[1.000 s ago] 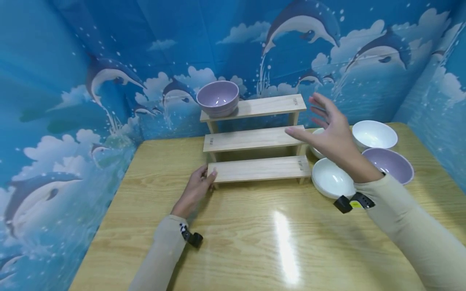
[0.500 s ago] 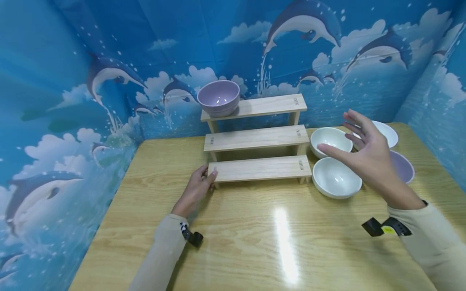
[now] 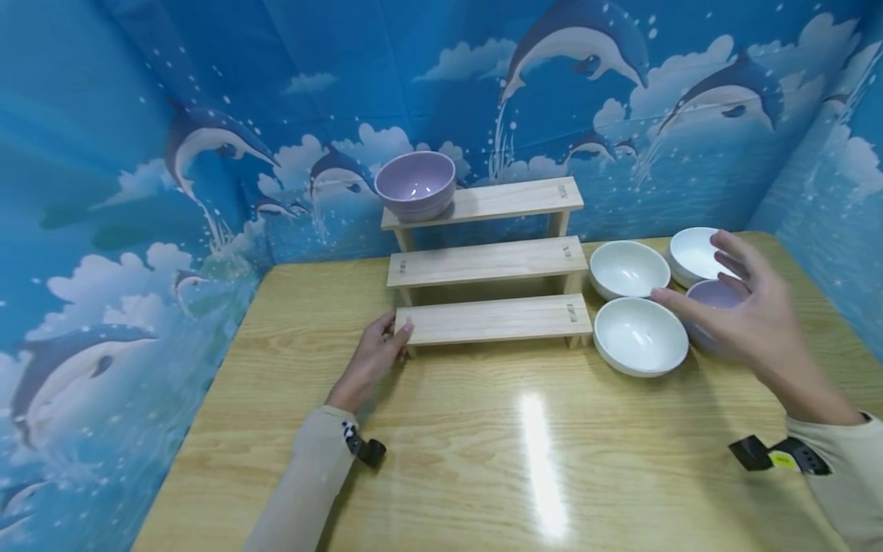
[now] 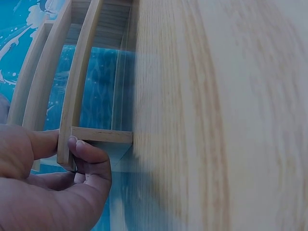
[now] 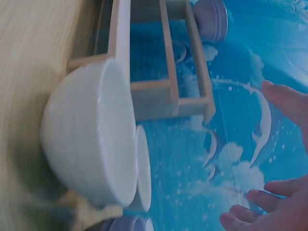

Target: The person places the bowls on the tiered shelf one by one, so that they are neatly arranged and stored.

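A three-step wooden rack stands on the table, and my left hand pinches the left end of its lowest step. In the left wrist view, the thumb and curled fingers grip that board's end. On the top step, at the left, sits a purple bowl. My right hand hovers with spread fingers over a second purple bowl, partly covering it. Nothing is between its fingers. Beside that bowl are a front white bowl, a middle white bowl and a back white bowl.
The wood-grain table spreads in front of the rack. A blue dolphin-print backdrop closes off the back and both sides. The front and middle white bowls stand close against the rack's right end.
My right hand has moved right and down, from beside the rack's upper steps to over the right-hand bowls. The left hand keeps its hold on the lowest step.
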Motion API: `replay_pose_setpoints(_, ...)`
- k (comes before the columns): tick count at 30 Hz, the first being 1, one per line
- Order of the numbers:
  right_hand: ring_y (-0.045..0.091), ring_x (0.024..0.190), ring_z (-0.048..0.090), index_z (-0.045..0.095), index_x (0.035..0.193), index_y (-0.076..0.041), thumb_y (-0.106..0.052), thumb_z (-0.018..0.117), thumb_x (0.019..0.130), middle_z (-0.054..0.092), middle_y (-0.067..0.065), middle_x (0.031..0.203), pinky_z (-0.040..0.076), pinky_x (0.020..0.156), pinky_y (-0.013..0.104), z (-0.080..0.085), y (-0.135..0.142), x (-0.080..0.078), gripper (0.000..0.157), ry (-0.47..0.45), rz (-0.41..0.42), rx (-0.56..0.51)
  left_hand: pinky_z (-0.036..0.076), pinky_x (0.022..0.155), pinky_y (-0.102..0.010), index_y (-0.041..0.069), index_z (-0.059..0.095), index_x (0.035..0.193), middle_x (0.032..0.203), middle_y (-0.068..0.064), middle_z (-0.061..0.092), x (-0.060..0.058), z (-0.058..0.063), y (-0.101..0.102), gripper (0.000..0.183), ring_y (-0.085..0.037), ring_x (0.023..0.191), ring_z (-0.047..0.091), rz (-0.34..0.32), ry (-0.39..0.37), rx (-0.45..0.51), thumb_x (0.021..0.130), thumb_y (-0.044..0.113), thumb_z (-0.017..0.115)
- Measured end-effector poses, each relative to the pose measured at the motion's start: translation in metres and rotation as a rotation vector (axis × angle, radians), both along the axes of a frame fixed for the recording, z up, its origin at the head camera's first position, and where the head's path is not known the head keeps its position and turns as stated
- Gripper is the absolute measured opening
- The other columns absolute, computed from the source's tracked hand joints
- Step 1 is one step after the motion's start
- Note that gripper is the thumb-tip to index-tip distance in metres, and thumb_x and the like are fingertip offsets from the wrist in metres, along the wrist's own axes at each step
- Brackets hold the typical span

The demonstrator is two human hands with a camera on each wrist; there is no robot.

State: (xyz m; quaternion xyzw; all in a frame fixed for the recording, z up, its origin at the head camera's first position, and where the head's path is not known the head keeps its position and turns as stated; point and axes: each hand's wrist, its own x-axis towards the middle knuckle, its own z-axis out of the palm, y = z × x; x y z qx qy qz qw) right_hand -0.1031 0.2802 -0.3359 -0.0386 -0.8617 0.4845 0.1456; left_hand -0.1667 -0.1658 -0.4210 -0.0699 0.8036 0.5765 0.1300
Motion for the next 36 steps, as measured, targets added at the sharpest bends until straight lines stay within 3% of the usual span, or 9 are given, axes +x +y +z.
replay_pose_setpoints(5, 0.024, 0.152, 0.022, 0.026, 0.161, -0.025, -0.022, 0.085, 0.084, 0.024, 0.005, 0.165, 0.020, 0.123, 0.038, -0.010, 0.014, 0.006, 0.097, -0.008, -0.058, 0.013, 0.047, 0.069, -0.032, 0.016, 0.040, 0.155, 0.106, -0.010, 0.050, 0.000, 0.001, -0.001, 0.051, -0.020, 0.080, 0.052, -0.007, 0.005, 0.005, 0.108, 0.032, 0.052)
replay_pose_setpoints(14, 0.026, 0.153, 0.019, 0.023, 0.162, -0.027, -0.028, 0.082, 0.087, 0.021, 0.008, 0.166, 0.018, 0.121, 0.052, -0.026, 0.038, 0.017, 0.096, -0.051, -0.119, 0.055, 0.046, 0.067, -0.031, 0.016, 0.043, 0.153, 0.102, -0.010, 0.050, 0.001, 0.000, -0.002, 0.049, -0.020, 0.077, 0.052, -0.011, 0.026, 0.003, 0.107, 0.031, 0.052)
replay_pose_setpoints(21, 0.039, 0.151, 0.016, 0.017, 0.163, -0.022, -0.030, 0.080, 0.089, 0.015, 0.009, 0.168, 0.020, 0.117, 0.061, -0.038, 0.052, 0.021, 0.098, -0.091, -0.141, 0.074, 0.046, 0.067, -0.030, 0.016, 0.042, 0.153, 0.102, -0.009, 0.050, 0.000, 0.000, 0.000, 0.050, -0.019, 0.079, 0.052, -0.005, 0.016, -0.011, 0.107, 0.032, 0.052)
replay_pose_setpoints(25, 0.049, 0.147, 0.020, 0.016, 0.163, -0.023, -0.032, 0.080, 0.089, 0.014, 0.015, 0.167, 0.023, 0.114, 0.064, -0.042, 0.059, 0.023, 0.099, -0.129, -0.155, 0.072, 0.046, 0.068, -0.031, 0.015, 0.038, 0.156, 0.103, -0.010, 0.050, 0.001, 0.000, 0.000, 0.054, -0.020, 0.079, 0.052, -0.008, 0.011, -0.011, 0.107, 0.033, 0.052)
replay_pose_setpoints(31, 0.062, 0.140, 0.022, 0.010, 0.164, -0.012, -0.035, 0.079, 0.089, 0.013, 0.027, 0.164, 0.025, 0.106, 0.073, -0.047, 0.067, 0.024, 0.105, -0.171, -0.156, 0.104, 0.046, 0.069, -0.032, 0.015, 0.035, 0.157, 0.108, -0.011, 0.051, 0.001, 0.001, 0.000, 0.055, -0.020, 0.080, 0.052, -0.011, 0.008, -0.012, 0.107, 0.033, 0.052)
replay_pose_setpoints(36, 0.062, 0.141, 0.017, 0.005, 0.163, -0.006, -0.033, 0.077, 0.090, 0.006, 0.031, 0.163, 0.022, 0.106, 0.074, -0.051, 0.072, 0.024, 0.106, -0.201, -0.146, 0.099, 0.046, 0.069, -0.032, 0.015, 0.037, 0.156, 0.109, -0.011, 0.051, 0.001, 0.000, 0.000, 0.054, -0.020, 0.081, 0.052, -0.013, 0.014, -0.017, 0.108, 0.033, 0.051)
